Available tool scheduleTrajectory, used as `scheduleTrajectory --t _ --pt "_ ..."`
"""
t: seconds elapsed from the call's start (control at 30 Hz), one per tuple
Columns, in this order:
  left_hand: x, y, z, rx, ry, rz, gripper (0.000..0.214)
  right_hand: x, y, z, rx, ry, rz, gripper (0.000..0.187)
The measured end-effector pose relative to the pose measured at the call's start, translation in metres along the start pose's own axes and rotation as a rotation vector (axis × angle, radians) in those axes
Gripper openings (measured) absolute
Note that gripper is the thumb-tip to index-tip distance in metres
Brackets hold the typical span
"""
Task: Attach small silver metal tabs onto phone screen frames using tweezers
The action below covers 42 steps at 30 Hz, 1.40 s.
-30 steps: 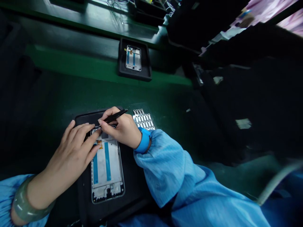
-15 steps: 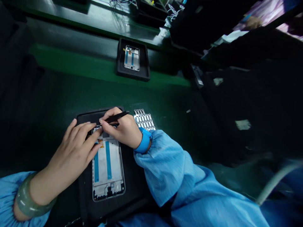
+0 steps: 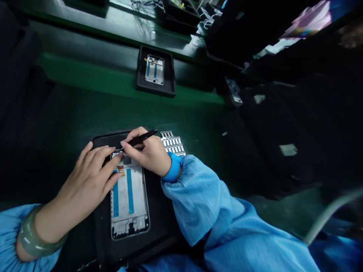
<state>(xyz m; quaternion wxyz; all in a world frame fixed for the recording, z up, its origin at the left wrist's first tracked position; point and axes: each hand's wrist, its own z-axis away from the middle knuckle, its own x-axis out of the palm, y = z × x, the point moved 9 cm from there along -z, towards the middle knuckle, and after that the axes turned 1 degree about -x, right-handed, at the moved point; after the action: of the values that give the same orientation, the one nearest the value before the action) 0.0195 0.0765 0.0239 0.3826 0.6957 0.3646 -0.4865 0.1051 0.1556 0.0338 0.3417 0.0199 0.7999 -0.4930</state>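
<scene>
I log both hands at the far end of a phone frame [image 3: 122, 198], which lies flat on a black tray [image 3: 160, 213] on the worktop [image 3: 85, 104]. Left hand [image 3: 86, 181]: palm down, forearm slanting in from the lower left, fingers loosely spread, index fingertip on the frame's upper part, thumb over its left side. Right hand [image 3: 150, 153]: forearm angled in from the lower right, thumb and fingers pinching a slim black tool [image 3: 144, 137], its rear end pointing right and away from me. Tool tip: hidden at the fingertips; I cannot tell whether it touches the frame.
</scene>
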Motion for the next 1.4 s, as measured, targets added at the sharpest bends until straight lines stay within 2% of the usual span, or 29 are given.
scheduleTrajectory --t 0.2,0.4,0.57,0.77,0.97,1.23,1.4 --pt "0.000 0.002 0.001 0.005 0.013 0.006 0.038 -0.002 -0.002 0.001 0.006 0.037 0.004 0.011" --pt "0.002 -0.001 0.002 -0.003 0.008 0.028 0.040 -0.006 0.008 0.001 0.087 0.055 -0.025 0.012" --pt "0.001 -0.001 0.001 0.003 0.011 0.022 0.038 -0.005 0.001 0.002 0.008 0.033 0.003 0.007" --pt "-0.002 0.002 0.000 0.012 0.026 0.002 0.038 -0.001 -0.015 0.003 -0.162 0.005 0.148 0.001" --pt "-0.001 0.002 -0.001 0.015 0.017 -0.011 0.037 -0.005 -0.002 0.000 -0.018 0.042 0.007 0.006" --pt "-0.002 0.002 -0.001 0.026 0.022 -0.013 0.037 -0.003 -0.013 0.003 -0.133 0.043 0.129 0.003" --pt "0.001 0.000 0.000 0.011 0.010 -0.003 0.039 -0.008 -0.006 0.002 -0.063 0.071 0.013 0.007"
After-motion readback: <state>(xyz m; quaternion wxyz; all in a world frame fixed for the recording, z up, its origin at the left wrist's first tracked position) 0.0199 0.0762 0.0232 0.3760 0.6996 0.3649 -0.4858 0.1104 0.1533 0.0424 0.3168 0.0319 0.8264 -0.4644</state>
